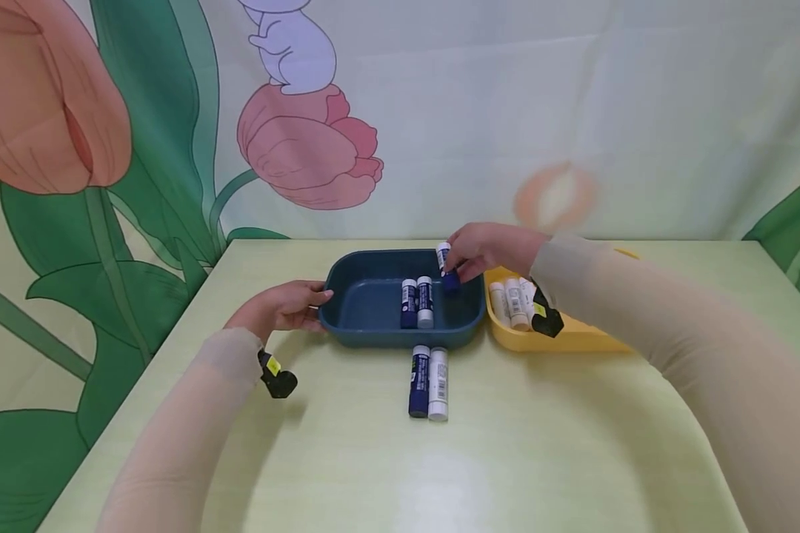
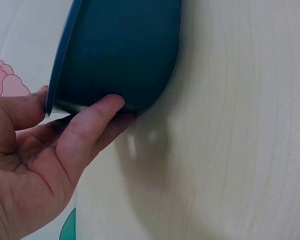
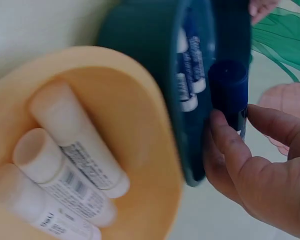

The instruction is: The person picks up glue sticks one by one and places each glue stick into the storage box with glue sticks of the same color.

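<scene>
My left hand [image 1: 293, 305] grips the left end of a dark blue tray [image 1: 387, 339], thumb at the rim and fingers against the outer wall [image 2: 125, 55]. Over the tray's right end, my right hand [image 1: 487, 248] pinches a blue glue stick [image 1: 444, 259]; its dark blue cap [image 3: 229, 85] shows clearly in the right wrist view. Two more blue glue sticks [image 1: 416, 300] lie side by side inside the tray. In front of it, a blue glue stick [image 1: 419, 381] and a white glue stick [image 1: 438, 385] lie on the table.
A yellow tray [image 1: 593, 339] stands against the blue tray's right side, partly hidden by my right arm. Several white glue sticks [image 3: 65, 185] lie in it. Behind the pale table [image 1: 540, 444] hangs a cloth [image 1: 453, 133] printed with flowers.
</scene>
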Demonstrator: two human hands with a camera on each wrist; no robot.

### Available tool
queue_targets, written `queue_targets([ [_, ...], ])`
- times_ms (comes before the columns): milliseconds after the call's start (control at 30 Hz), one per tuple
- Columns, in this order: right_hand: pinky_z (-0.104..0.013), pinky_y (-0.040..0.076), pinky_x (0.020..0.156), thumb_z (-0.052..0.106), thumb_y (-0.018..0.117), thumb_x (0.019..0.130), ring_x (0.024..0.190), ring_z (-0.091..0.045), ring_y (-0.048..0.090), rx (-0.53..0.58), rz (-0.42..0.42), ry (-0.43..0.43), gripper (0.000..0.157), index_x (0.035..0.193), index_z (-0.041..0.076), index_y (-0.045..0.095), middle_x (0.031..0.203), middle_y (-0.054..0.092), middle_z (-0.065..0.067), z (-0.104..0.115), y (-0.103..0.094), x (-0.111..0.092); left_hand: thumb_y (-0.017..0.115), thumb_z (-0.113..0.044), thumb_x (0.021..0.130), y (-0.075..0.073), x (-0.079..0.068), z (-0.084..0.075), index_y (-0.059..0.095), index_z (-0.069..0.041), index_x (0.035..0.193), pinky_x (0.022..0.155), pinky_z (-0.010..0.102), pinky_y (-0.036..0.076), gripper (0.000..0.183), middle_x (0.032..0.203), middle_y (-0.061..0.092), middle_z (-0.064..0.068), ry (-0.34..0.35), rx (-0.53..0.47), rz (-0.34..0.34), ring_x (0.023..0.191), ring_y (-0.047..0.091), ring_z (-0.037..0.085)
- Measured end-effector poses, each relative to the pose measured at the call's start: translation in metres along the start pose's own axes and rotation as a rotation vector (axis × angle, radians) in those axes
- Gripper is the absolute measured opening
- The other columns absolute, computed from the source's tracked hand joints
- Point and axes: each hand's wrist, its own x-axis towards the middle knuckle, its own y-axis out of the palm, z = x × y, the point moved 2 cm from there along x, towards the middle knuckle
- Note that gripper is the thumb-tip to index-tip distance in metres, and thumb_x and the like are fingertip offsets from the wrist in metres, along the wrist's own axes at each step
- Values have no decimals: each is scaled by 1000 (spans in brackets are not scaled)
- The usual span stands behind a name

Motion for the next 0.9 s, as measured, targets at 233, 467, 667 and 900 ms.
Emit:
queue_targets([
  [233,-35,54,108,2,63,97,123,-30,58,-89,-40,14,51,145,-2,46,152,48,-22,-10,12,12,34,-20,113,-1,2,1,14,-6,165,83,26,64,57,144,44,20,-3,6,-10,88,64,13],
  [467,-37,55,107,0,63,97,123,-32,60,-116,-33,49,54,148,-6,45,154,48,-22,-18,26,20,33,-20,113,-1,3,1,13,-5,164,82,26,64,57,142,45,20,7,2,6,88,65,11],
  [667,-37,56,106,-1,63,97,130,-34,60,-149,-34,74,50,145,-6,50,155,48,-21,-19,33,19,33,-21,113,1,3,1,12,-5,165,84,27,64,58,144,44,20,4,4,16,90,64,13],
  [900,-36,56,106,-1,64,97,131,-34,61,-145,-32,80,54,148,-5,48,158,44,-20,-22,42,21,34,-21,113,0,2,0,10,-5,165,82,26,64,59,140,45,19,10,0,20,90,64,13],
])
